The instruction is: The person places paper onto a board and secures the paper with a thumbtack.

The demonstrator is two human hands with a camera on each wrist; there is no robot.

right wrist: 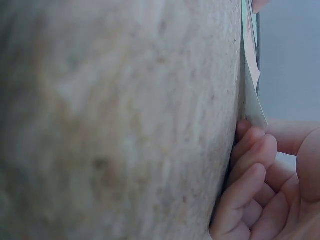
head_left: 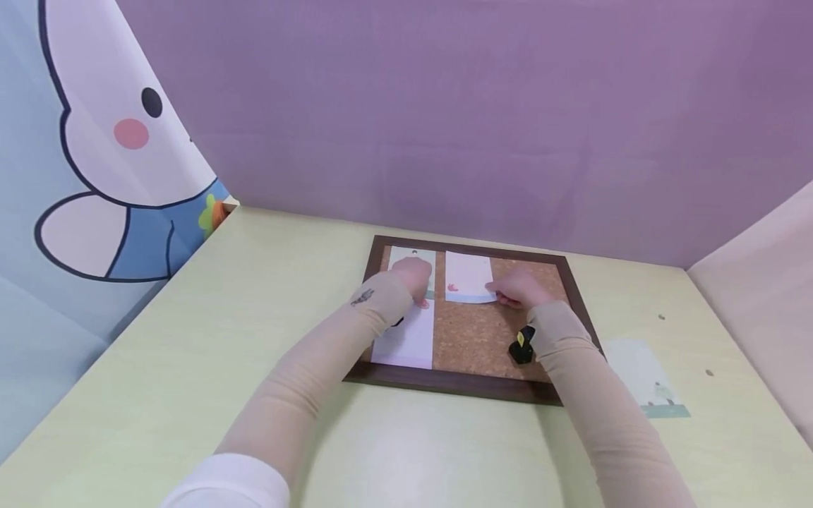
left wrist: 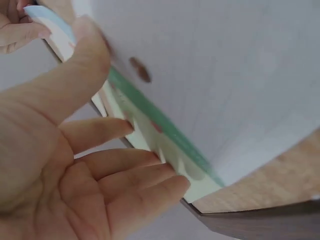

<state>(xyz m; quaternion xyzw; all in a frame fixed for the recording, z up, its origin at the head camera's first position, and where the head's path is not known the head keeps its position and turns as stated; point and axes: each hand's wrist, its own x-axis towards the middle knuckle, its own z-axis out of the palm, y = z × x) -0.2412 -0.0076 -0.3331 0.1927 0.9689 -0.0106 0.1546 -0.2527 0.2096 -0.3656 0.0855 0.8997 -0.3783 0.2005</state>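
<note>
A cork board (head_left: 470,342) in a dark frame lies on the table. My right hand (head_left: 521,288) pinches the lower right corner of a white paper sheet (head_left: 468,271) with a blue lower edge and small red print; in the right wrist view that paper corner (right wrist: 256,112) lifts off the cork. My left hand (head_left: 413,275) lies over an upper left sheet (head_left: 399,255) with a green lower edge. In the left wrist view its fingers (left wrist: 135,175) stretch along that sheet, while the thumb touches the plain lower left sheet (left wrist: 215,75). My left hand hides part of both sheets.
Another pale sheet (head_left: 644,377) with a printed tree lies on the table right of the board. Two small dark round spots (head_left: 708,372) show farther right. A purple cloth (head_left: 406,127) hangs behind the board, and a printed cloth (head_left: 95,212) at left.
</note>
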